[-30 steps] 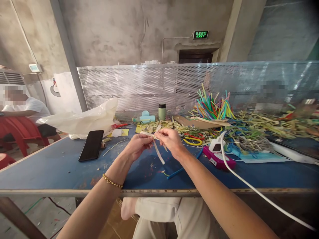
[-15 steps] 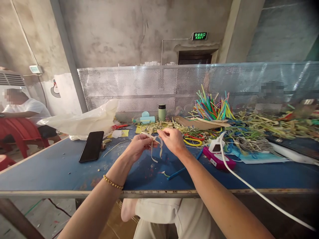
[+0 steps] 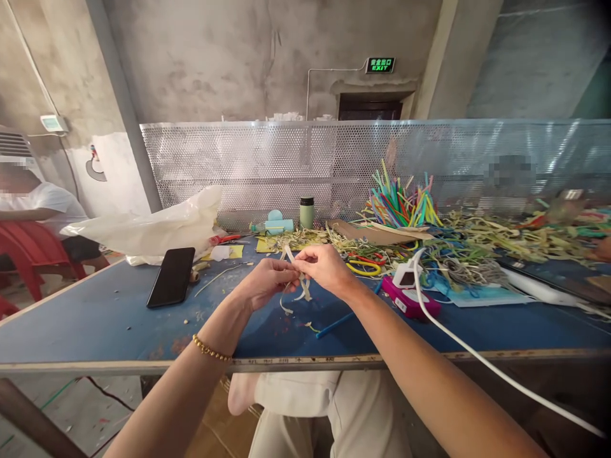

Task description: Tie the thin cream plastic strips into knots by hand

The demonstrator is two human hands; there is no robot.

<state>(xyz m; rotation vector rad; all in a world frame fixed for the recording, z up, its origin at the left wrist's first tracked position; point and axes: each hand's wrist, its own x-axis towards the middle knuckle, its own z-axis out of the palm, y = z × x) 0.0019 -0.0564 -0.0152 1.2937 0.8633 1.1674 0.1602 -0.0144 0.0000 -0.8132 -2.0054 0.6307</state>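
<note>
My left hand (image 3: 270,281) and my right hand (image 3: 325,267) meet above the middle of the blue table. Both pinch a pale, thin, flat strip (image 3: 306,291), which loops up above the fingers and dangles in curled ends below them. Where exactly each fingertip grips is hard to make out. Under my right forearm a thin blue tube (image 3: 335,325) lies on the tabletop, with a small green and white scrap at its near end. Just behind the hands are dry straw-like scraps (image 3: 312,240).
A black phone (image 3: 170,277) and a whitish plastic bag (image 3: 153,222) lie left. A green bottle (image 3: 307,213) and colourful pipe cleaners (image 3: 400,202) stand behind. On the right, a white cable (image 3: 458,346) runs from a magenta power strip (image 3: 409,299) over the table edge. Someone sits far left.
My right hand has come left and down to meet my left hand. The strip now loops upward between the fingers. The whole view has shifted slightly.
</note>
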